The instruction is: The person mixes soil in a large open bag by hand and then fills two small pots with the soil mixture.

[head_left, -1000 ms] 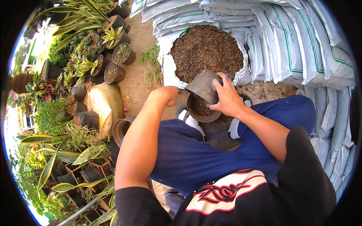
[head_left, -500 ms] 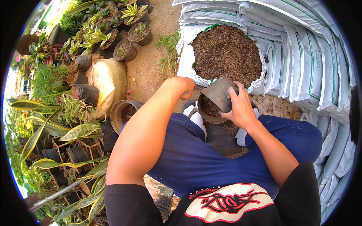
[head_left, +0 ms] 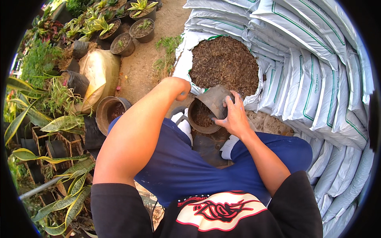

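My right hand [head_left: 235, 118] grips a small dark scoop pot [head_left: 216, 100], tilted mouth-down over a round brown pot [head_left: 201, 119] that holds some brown soil. The brown pot stands on the ground between my white-socked feet [head_left: 185, 127]. My left hand [head_left: 181, 89] is curled at the pot's left side, its fingers hidden behind the wrist. Just beyond both hands an open white sack [head_left: 186, 55] is filled with coarse brown soil mix [head_left: 224, 65].
Stacked white sacks with green stripes [head_left: 317, 79] wall in the right side. An empty dark pot [head_left: 109, 113] and a yellowish bag [head_left: 99, 75] lie at left. Potted plants [head_left: 131, 35] and long-leaved plants [head_left: 59, 127] crowd the left edge, with bare sandy ground [head_left: 147, 67] between.
My right hand has kept the scoop pot tilted over the brown pot. The left hand stays by the rim. The view has shifted a little.
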A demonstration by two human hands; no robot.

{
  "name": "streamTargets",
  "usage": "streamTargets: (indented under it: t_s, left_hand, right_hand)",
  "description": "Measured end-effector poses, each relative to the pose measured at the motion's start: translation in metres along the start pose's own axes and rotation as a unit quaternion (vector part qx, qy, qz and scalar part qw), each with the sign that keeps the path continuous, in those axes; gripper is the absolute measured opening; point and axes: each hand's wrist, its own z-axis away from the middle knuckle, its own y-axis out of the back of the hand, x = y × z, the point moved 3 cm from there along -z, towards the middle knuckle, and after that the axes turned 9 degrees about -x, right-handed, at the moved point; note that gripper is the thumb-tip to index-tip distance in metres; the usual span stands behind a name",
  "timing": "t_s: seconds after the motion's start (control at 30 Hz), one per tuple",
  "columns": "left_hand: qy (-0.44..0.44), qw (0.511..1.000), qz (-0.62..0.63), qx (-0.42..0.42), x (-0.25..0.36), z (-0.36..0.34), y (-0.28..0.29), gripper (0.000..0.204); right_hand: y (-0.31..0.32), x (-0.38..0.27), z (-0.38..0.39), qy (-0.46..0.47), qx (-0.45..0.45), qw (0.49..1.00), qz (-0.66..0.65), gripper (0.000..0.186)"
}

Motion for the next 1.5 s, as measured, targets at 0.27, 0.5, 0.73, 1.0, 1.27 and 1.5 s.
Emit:
streamTargets:
  t_s: [0.27, 0.5, 0.73, 1.0, 1.27, 1.5]
  left_hand:
    - [-0.023, 1.0, -0.005, -0.008, -0.01, -0.012, -0.003, 0.097]
    - [0.015, 0.985, -0.055, 0.163, 0.016, 0.029, 0.009, 0.061]
    - [0.073, 0.89, -0.194, 0.407, 0.019, 0.04, -0.001, 0.032]
    - [0.105, 0.919, -0.215, 0.312, 0.026, 0.043, 0.0, 0.037]
    - [0.116, 0.871, -0.281, 0.386, 0.03, 0.04, -0.001, 0.029]
    - [0.024, 0.978, -0.036, 0.206, 0.021, 0.03, 0.004, 0.039]
  right_hand:
    - [0.006, 0.009, 0.01, 0.016, 0.007, 1.0, -0.008, 0.067]
    - [0.012, 0.016, 0.011, -0.02, 0.012, 1.0, -0.005, 0.067]
    - [0.014, 0.012, 0.01, -0.011, 0.02, 1.0, -0.009, 0.067]
    - [0.014, 0.018, 0.012, -0.019, 0.011, 0.999, -0.03, 0.065]
    - [0.013, 0.017, 0.012, -0.008, 0.01, 1.0, -0.025, 0.065]
    - [0.014, 0.02, 0.012, -0.015, 0.028, 0.999, -0.03, 0.067]
